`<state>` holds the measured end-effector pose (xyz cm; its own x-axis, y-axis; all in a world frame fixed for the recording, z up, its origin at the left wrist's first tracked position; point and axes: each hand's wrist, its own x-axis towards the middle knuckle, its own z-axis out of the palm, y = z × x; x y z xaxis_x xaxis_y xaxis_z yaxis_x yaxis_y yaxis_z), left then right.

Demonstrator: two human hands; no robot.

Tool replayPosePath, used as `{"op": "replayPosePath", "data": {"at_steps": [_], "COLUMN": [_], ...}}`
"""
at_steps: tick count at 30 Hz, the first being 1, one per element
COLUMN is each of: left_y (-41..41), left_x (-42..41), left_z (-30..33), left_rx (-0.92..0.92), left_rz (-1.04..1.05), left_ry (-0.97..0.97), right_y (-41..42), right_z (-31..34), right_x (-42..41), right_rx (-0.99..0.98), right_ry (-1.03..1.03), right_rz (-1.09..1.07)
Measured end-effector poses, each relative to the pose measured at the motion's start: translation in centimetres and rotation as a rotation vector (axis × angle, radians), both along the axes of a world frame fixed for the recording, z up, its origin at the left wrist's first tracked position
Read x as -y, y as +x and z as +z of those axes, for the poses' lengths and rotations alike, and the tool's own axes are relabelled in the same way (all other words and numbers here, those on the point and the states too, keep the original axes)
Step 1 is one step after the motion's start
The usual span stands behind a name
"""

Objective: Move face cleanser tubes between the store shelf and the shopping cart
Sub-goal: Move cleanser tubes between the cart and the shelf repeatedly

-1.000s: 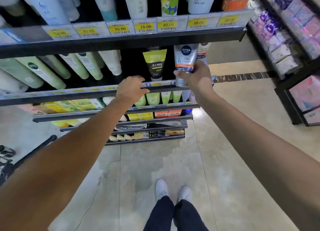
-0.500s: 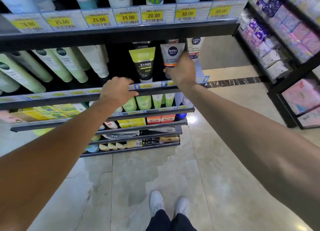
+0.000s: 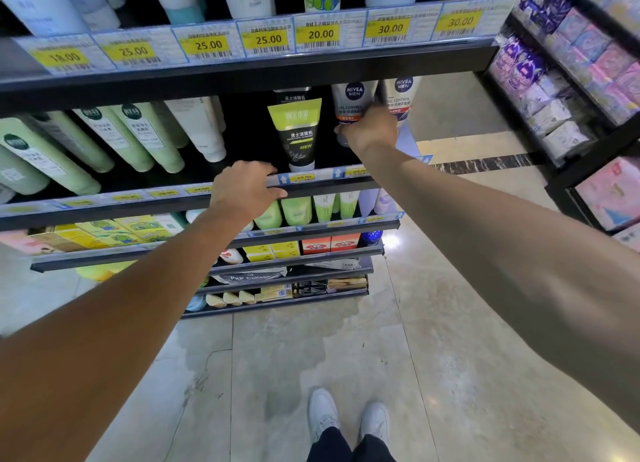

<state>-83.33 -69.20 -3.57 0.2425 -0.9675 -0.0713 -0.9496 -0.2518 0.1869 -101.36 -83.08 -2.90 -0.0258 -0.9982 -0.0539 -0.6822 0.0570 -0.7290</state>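
Observation:
My right hand [image 3: 370, 129] grips a grey-white Nivea Men cleanser tube [image 3: 352, 98] that stands cap-down deep on the second shelf [image 3: 318, 184]. A second Nivea Men tube [image 3: 401, 94] stands just right of it. A black and lime men's cleanser tube [image 3: 298, 129] stands to the left. My left hand [image 3: 242, 188] rests on the shelf's front rail, its fingers curled over the edge. The shopping cart is out of view.
Pale green and white tubes [image 3: 138, 139] lean along the left of the same shelf. The upper shelf [image 3: 242, 66] with yellow price tags overhangs my hands. Lower shelves hold boxes and tubes. A second rack [image 3: 568, 91] of packets stands to the right. Tiled floor lies below.
My right hand has pushed the Nivea tube further back and upright onto the shelf beside the other one. My left hand has stayed on the rail. The camera has moved closer.

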Motion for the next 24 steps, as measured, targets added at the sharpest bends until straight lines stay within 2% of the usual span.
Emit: {"op": "replayPosePath", "data": {"at_steps": [9,12,16,20,24], "left_y": [0.2,0.1,-0.2,-1.2,-3.5], "left_x": [-0.3,-0.8,-3.6,-9.0,-15.9], "left_z": [0.3,0.7,2.2,3.5,5.3], "left_rx": [-0.033,-0.054,-0.112,-0.126,-0.128], "left_rz": [-0.039,-0.082,-0.067,-0.019,0.052], "left_ry": [0.036,0.066,0.024,-0.043,-0.111], "right_y": [-0.8,-1.9,-4.0,-5.7,-6.5], "right_z": [0.1,0.8,2.0,4.1,6.0], "right_x": [-0.9,-2.9,-8.1,-15.3,-22.6], "right_rx": [0.062,0.072,-0.008,-0.073,-0.187], "right_ry": [0.027,0.005,-0.009,-0.002,-0.059], "right_rz": [0.026,0.018,0.058,0.183,0.460]}}
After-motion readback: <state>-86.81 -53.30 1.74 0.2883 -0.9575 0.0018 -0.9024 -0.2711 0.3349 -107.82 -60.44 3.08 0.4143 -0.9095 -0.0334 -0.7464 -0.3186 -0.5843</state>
